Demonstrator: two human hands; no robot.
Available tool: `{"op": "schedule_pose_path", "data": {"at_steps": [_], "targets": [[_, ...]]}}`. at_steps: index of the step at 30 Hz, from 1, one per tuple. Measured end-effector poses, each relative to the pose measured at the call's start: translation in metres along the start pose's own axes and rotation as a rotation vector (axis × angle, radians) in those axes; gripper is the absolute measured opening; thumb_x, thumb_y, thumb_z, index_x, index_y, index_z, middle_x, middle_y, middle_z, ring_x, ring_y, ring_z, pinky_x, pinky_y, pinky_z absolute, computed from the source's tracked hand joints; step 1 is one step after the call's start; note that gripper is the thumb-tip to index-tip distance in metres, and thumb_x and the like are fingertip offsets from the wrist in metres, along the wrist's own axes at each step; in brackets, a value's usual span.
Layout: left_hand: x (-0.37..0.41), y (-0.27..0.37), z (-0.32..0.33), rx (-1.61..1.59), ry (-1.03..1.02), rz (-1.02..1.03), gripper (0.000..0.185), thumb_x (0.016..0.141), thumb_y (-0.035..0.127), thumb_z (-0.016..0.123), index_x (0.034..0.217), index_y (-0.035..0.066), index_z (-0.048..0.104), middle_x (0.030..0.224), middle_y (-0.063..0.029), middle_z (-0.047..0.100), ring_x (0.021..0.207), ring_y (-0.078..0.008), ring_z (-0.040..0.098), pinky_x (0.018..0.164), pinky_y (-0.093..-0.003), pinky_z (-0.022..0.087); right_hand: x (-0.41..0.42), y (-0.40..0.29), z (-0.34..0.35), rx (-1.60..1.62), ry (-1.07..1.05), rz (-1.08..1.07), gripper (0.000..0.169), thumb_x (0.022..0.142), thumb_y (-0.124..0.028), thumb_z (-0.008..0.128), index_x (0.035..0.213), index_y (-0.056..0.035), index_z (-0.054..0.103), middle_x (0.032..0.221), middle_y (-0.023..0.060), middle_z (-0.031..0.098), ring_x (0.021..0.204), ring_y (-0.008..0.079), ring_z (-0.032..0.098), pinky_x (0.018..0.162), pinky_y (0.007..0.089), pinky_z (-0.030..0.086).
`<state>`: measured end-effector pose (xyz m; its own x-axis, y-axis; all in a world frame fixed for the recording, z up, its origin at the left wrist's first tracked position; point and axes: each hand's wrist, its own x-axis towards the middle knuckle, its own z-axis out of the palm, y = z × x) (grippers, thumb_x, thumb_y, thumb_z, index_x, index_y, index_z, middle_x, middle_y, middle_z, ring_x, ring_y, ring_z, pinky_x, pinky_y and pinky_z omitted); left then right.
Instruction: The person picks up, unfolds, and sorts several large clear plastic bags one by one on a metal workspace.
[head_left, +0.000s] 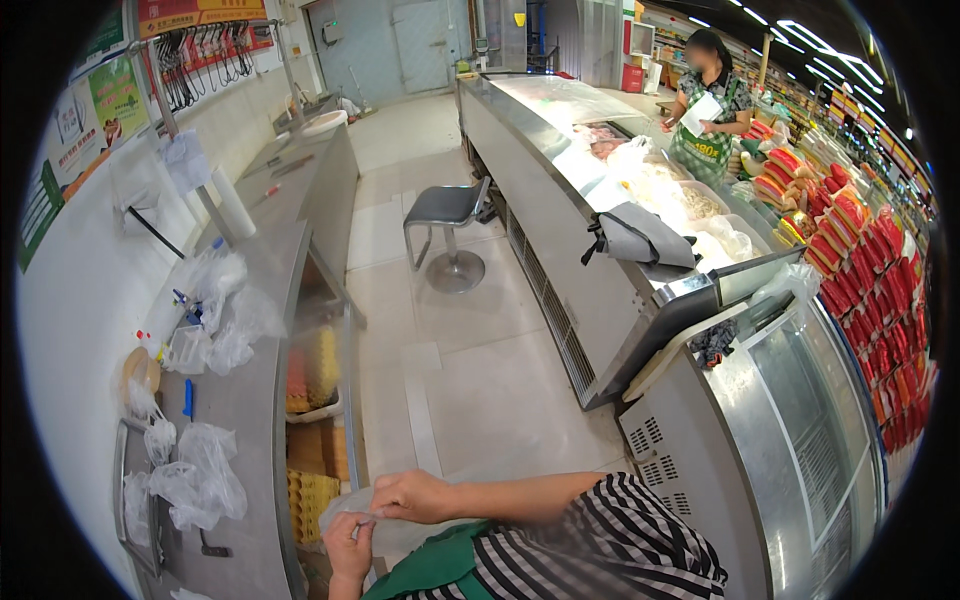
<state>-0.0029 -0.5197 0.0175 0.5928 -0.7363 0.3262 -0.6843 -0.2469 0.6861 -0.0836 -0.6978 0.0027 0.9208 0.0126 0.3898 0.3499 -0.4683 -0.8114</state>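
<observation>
A clear plastic bag (405, 534) hangs between my two hands, low in the view. My left hand (349, 541) pinches its edge between thumb and fingers. Close beside it, my right hand (411, 496) grips the same edge from above, with the fingers curled in. Part of the bag lies behind my hands and forearm, so whether it holds anything cannot be seen. On the steel counter at the left lie crumpled clear plastic bags (202, 472) and a blue-handled tool (188, 399).
The steel counter (259, 262) runs along my left, with yellow egg trays (311, 504) beneath. A stool (448, 210) stands in the aisle. At the right are a display freezer (532, 176) with a grey bag (646, 236) on it and a glass-topped case (806, 375). Another person (705, 112) stands beyond.
</observation>
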Motion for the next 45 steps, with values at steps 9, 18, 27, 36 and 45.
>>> {"op": "schedule_pose_path", "data": {"at_steps": [9,18,27,36,45], "targets": [[0.006,-0.016,-0.011,-0.003,-0.087,-0.057,0.022,0.063,0.010,0.072,0.067,0.002,0.052,0.062,-0.0100,0.051,0.059,-0.0239,0.051,0.056,-0.0315,0.041,0.006,-0.003,-0.028,-0.027,0.082,-0.060,0.009,0.080,-0.014,0.060,0.083,-0.0070,0.063,0.081,0.0065,0.059,0.072,0.0245,0.059,0.063,0.0320,0.047],[0.014,-0.032,-0.028,0.110,-0.182,-0.207,0.021,0.068,0.017,0.069,0.067,0.003,0.053,0.062,-0.0109,0.051,0.060,-0.0237,0.052,0.055,-0.0323,0.041,0.020,-0.007,-0.057,-0.097,0.162,-0.084,0.008,0.079,-0.013,0.061,0.085,-0.0089,0.063,0.081,0.0090,0.059,0.077,0.0276,0.058,0.068,0.0344,0.047],[0.042,-0.044,-0.055,0.172,-0.112,0.003,0.015,0.074,0.014,0.064,0.074,0.003,0.053,0.072,-0.0099,0.055,0.070,-0.0249,0.055,0.065,-0.0334,0.044,0.031,-0.024,-0.125,0.024,0.334,0.098,0.007,0.078,-0.002,0.061,0.082,-0.0032,0.065,0.079,0.0045,0.059,0.072,0.0128,0.054,0.064,0.0239,0.043],[0.057,-0.041,-0.076,0.129,-0.089,-0.124,0.008,0.075,0.008,0.057,0.077,0.002,0.053,0.073,-0.0091,0.053,0.072,-0.0239,0.053,0.067,-0.0316,0.043,0.050,-0.012,-0.166,0.069,0.452,0.078,0.007,0.079,-0.005,0.062,0.084,0.0008,0.064,0.077,0.0004,0.055,0.071,0.0083,0.048,0.065,0.0202,0.037],[0.055,-0.073,-0.083,0.169,0.005,-0.075,0.008,0.076,0.012,0.058,0.078,0.004,0.058,0.080,-0.0093,0.054,0.080,-0.0251,0.052,0.071,-0.0331,0.043,0.059,-0.004,-0.181,0.228,0.556,0.113,0.013,0.082,-0.013,0.063,0.083,-0.0006,0.062,0.074,-0.0028,0.052,0.070,0.0068,0.045,0.066,0.0197,0.035]]}}
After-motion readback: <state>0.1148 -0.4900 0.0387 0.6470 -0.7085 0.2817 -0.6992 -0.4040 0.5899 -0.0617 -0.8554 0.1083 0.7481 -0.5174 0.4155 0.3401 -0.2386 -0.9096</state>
